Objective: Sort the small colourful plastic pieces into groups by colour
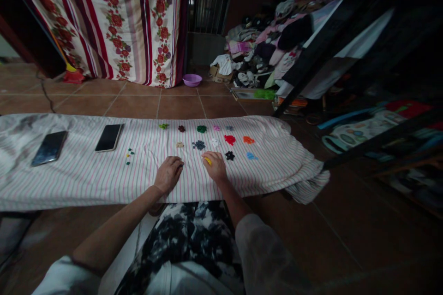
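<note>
My left hand point(169, 175) rests on the striped cloth point(86, 175), its fingers curled together. A small dark spot shows at its fingertips, too small to name. My right hand point(216, 167) is closed, with a small yellow object point(207, 161) showing between thumb and fingers. Just beyond the hands lie small heaps of tiny coloured pieces: a dark grey heap point(199, 145), a beige heap point(179, 144), a white heap point(215, 142) and a red heap point(229, 139). To the right of my right hand are a black heap point(230, 156) and a light blue heap point(252, 156).
Two phones, a dark phone point(50, 148) and a light-edged phone point(109, 138), lie at the left. Several loose green and yellow pieces point(128, 156) are nearby. Beyond the cloth stand a purple basin point(192, 80), a floral curtain point(131, 23) and a clothes pile point(270, 46).
</note>
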`<state>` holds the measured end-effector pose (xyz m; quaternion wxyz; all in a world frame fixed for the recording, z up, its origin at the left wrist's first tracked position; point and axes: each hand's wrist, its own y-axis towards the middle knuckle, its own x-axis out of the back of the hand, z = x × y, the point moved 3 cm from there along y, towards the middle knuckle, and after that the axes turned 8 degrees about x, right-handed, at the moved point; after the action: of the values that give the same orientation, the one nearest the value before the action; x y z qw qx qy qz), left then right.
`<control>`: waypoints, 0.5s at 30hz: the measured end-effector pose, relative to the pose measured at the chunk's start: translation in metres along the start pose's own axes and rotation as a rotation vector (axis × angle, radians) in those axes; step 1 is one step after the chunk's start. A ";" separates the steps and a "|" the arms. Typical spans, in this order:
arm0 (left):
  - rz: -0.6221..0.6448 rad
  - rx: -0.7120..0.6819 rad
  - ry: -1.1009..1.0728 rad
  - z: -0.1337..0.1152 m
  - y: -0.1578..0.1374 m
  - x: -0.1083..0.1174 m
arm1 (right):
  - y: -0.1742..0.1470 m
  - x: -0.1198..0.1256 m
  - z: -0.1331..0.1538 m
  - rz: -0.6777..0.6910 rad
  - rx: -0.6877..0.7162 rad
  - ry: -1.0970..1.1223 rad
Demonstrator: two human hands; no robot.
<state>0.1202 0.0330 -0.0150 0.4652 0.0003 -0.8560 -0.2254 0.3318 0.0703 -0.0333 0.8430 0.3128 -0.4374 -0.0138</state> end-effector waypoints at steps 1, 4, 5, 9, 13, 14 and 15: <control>0.000 0.000 -0.012 0.000 0.000 0.001 | 0.000 0.000 0.000 -0.002 -0.002 -0.001; 0.007 -0.011 -0.031 0.000 -0.001 0.004 | 0.000 0.000 0.000 -0.010 -0.009 -0.006; 0.013 -0.022 -0.032 -0.001 -0.001 0.004 | 0.000 -0.001 0.000 -0.011 -0.009 -0.007; 0.048 -0.094 -0.021 -0.007 0.002 0.005 | 0.000 -0.001 0.000 0.000 -0.001 -0.023; 0.082 -0.104 -0.036 -0.010 0.009 0.005 | -0.001 0.000 0.000 0.001 -0.004 -0.021; 0.094 -0.093 -0.044 -0.010 0.012 0.005 | 0.000 0.000 0.000 -0.004 -0.006 -0.016; 0.105 -0.078 -0.052 -0.010 0.014 0.005 | 0.000 0.000 0.000 -0.009 -0.010 -0.013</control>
<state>0.1279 0.0408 -0.0012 0.4538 -0.0688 -0.8571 -0.2339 0.3321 0.0698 -0.0332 0.8415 0.3108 -0.4414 -0.0219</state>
